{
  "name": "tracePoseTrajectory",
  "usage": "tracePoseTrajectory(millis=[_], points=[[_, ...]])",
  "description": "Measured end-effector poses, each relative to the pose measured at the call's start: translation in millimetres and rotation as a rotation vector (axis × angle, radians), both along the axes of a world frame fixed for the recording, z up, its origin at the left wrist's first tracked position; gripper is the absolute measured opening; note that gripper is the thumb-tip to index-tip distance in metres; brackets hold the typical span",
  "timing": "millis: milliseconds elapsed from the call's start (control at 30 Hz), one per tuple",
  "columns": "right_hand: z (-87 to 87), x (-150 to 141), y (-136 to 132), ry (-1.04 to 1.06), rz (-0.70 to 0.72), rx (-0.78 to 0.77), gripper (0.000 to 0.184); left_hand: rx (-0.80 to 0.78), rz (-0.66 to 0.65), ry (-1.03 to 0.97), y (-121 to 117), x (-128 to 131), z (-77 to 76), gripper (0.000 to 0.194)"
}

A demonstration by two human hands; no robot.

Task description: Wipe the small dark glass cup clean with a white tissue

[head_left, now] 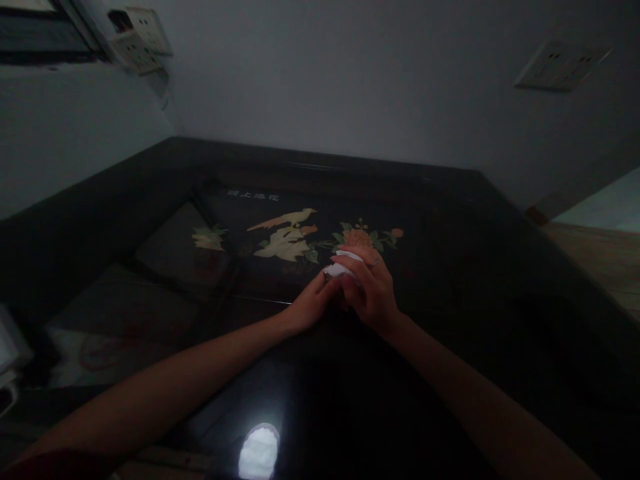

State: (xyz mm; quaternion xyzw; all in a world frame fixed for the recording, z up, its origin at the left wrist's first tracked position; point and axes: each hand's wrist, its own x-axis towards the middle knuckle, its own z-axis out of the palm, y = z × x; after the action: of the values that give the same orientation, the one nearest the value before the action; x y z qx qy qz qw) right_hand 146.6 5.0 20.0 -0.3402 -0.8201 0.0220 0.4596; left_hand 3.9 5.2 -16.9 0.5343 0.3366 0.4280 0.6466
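Both my hands meet over a dark, glossy tabletop (450, 267). My right hand (373, 287) is closed around a crumpled white tissue (345, 265), which shows between its fingers; a ring is on one finger. Pressed against the tissue from the left is my left hand (313, 303), its fingers curled and partly hidden behind the right hand. Whether it grips the tissue or another small thing there is too dark to make out. Just beyond the hands, a decoration of a yellow bird (290, 219), pale leaves and an orange flower (357, 237) lies on the tabletop.
Walls border the tabletop at the back and left. Power sockets (563, 65) are on the back wall at right, and more sockets (137, 50) at upper left. A white object (11, 350) stands at the left edge. The surface reflects a bright light.
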Motion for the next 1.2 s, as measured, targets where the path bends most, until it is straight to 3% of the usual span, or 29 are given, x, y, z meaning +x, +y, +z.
tracePoseTrajectory(millis=[267, 433, 700, 900, 1200], points=[[3.2, -5.1, -1.5, 0.175, -0.062, -0.114, 0.026, 0.043, -0.047, 0.028, -2.8, -1.6, 4.2, 0.064], [1.8, -1.6, -0.1, 0.058, 0.019, -0.019, 0.022, 0.043, -0.021, -0.007, -0.8, -1.1, 0.9, 0.062], [6.5, -6.6, -1.9, 0.214, -0.065, -0.151, 0.023, 0.056, -0.062, 0.025, -2.0, -1.1, 3.9, 0.061], [9.8, -8.2, -4.2, 0.13, -0.037, -0.111, 0.013, 0.08, -0.043, 0.042, -1.5, -1.2, 4.9, 0.066], [16.5, -8.7, -0.1, 0.285, -0.131, -0.373, 0.025, 0.065, -0.017, 0.039, -2.6, 0.3, 5.7, 0.069]])
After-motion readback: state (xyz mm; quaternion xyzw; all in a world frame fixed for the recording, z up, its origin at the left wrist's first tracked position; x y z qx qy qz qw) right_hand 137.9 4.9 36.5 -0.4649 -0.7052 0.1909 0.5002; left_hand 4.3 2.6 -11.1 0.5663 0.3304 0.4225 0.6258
